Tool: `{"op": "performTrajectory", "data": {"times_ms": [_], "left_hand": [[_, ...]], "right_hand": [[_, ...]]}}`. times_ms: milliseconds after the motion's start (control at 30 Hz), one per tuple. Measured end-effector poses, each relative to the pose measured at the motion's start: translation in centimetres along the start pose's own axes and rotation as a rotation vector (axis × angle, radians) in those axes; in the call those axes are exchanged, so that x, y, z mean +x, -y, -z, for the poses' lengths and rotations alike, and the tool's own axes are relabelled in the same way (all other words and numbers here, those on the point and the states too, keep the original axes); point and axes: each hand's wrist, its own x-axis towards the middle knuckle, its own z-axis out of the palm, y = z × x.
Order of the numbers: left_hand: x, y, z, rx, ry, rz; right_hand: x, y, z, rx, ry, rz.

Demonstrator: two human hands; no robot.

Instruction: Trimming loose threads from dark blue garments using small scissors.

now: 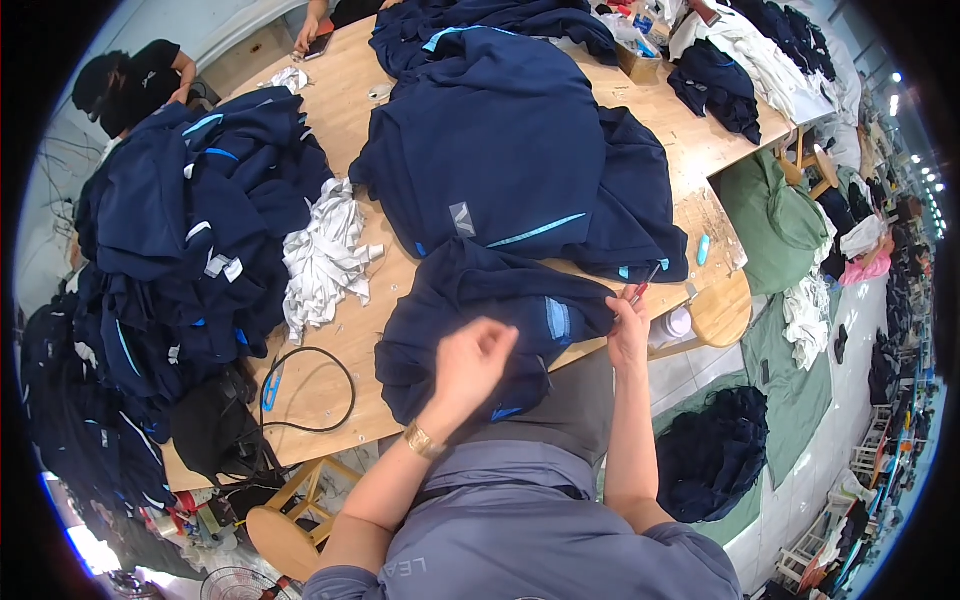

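In front of me a dark navy garment (455, 285) with a light blue patch (557, 320) lies bunched over the table's near edge. My left hand (475, 362) is raised above it, fingers curled together in a pinch; whatever they may hold is too small to make out. On the right, my right hand (628, 328) is closed on small red-handled thread snips (640, 290), their thin dark tip pointing up and away. Its fingers also touch the garment's right end. Just beyond lies a large heap of navy garments (490, 140) with light blue trim.
A tall pile of navy garments (190, 220) covers the table's left side, beside white cloth strips (330, 255). A black cable loop (350, 385) and blue snips (271, 388) lie nearer. A wooden stool (722, 310) stands right; another person (140, 85) is far left.
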Motion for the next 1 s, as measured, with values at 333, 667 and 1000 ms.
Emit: {"op": "performTrajectory", "data": {"times_ms": [333,667,1000], "left_hand": [[6.3,2.4,1.7,0.392,-0.242,-0.274],[6.1,0.2,3.5,-0.016,-0.304,-0.274],[2.0,3.1,4.8,0.402,-0.183,-0.835]], "right_hand": [[0.8,-0.3,0.6,-0.335,0.084,0.213],[0.9,0.1,0.3,-0.611,-0.028,0.425],[1.0,-2.0,2.4,-1.026,-0.252,0.817]]}}
